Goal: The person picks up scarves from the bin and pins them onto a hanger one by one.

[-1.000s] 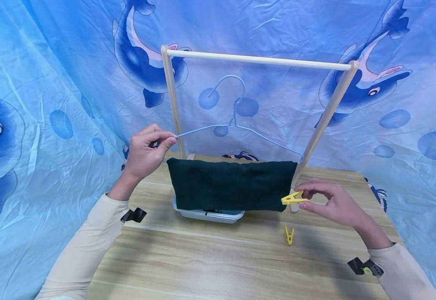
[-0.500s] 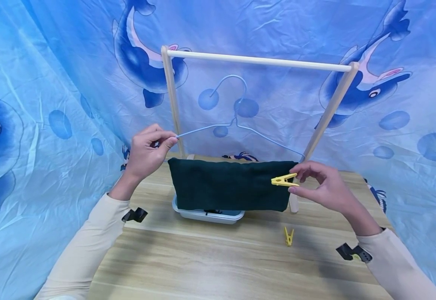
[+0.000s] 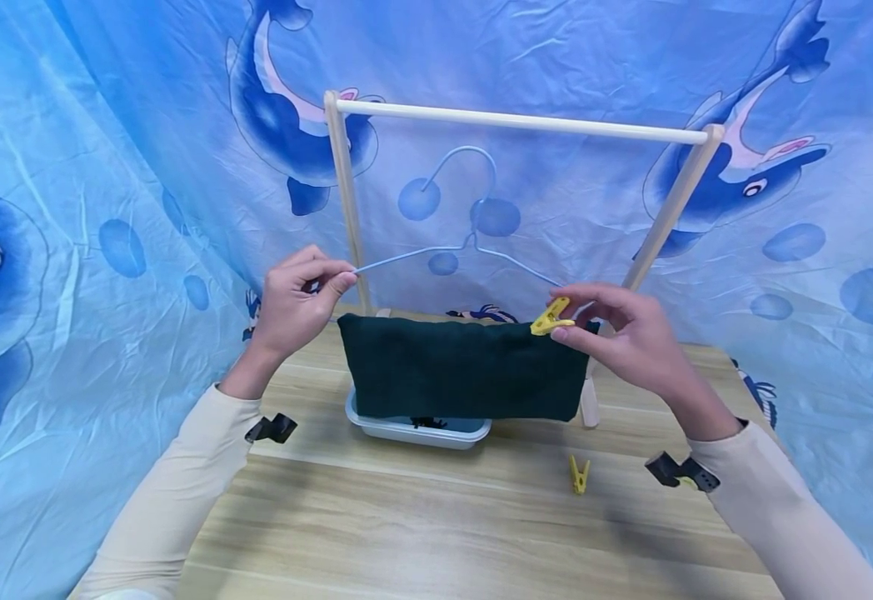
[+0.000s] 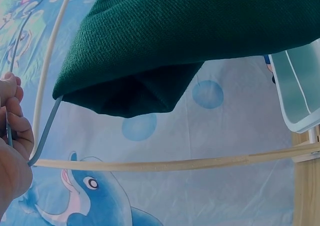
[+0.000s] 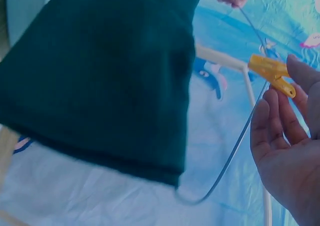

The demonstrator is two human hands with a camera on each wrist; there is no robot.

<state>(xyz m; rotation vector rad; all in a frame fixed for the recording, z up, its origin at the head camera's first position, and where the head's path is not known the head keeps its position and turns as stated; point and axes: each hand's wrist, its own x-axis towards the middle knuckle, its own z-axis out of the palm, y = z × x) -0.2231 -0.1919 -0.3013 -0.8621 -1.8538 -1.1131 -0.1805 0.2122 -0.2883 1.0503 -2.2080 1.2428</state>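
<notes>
Part-hiding the tub [image 3: 416,436], cloth [image 3: 462,371] hangs; left fingers [image 3: 327,269] pinch hanger [image 3: 471,242], right fingers [image 3: 594,293] clothespin [image 3: 549,319].

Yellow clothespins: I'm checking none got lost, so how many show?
2. One clothespin is pinched in the right grip near the top of the green cloth; another clothespin lies on the table. The cloth may hide more.

The cloth [image 3: 466,371] hangs on the hanger [image 3: 474,240]. At the cloth's upper left is my left hand [image 3: 297,296]; at its upper right, my right hand [image 3: 624,333] and one peg [image 3: 551,319]. Behind it, the rack [image 3: 519,122]; below, the tub [image 3: 417,434]; in front, rightward, another peg [image 3: 579,477].
</notes>
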